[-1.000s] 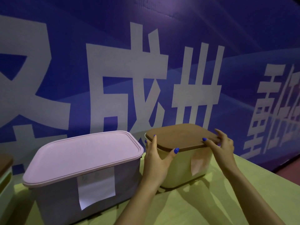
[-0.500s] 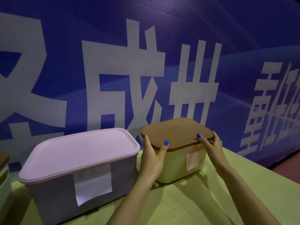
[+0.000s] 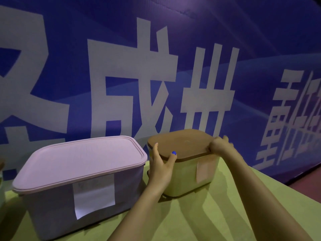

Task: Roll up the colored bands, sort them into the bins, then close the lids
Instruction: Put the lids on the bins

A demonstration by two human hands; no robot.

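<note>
Head view shows the task near its end. The pink bin (image 3: pixel 81 193) on the left already wears its pink lid (image 3: pixel 79 160), which lies flat and looks seated all round. No bands show anywhere, so I judge the rolling and sorting finished, though what the bins hold is hidden.

The cream bin (image 3: pixel 189 174) stands just right of the pink one on the green worktop (image 3: pixel 199 216), and the brown lid (image 3: pixel 180 144) lies on it, roughly level. The left hand (image 3: pixel 161 167) clasps the bin's near-left corner: the thumb with its blue nail presses on the lid's front edge, and the fingers reach up the left side. The right hand (image 3: pixel 219 145) curls over the lid's right edge and grips it. I cannot tell whether the lid has snapped home; its front rim sits close to the bin wall with no gap to be seen. What is left, I judge, is a last press round this rim. At the far left edge a sliver of a third bin (image 3: pixel 1 173) shows, too little to tell its state.

The brown lid faces up; its long axis runs from near-left to far-right, a little askew to the pink bin's, which runs mostly left to right. Both bins turn their paper labels towards the camera.
</note>
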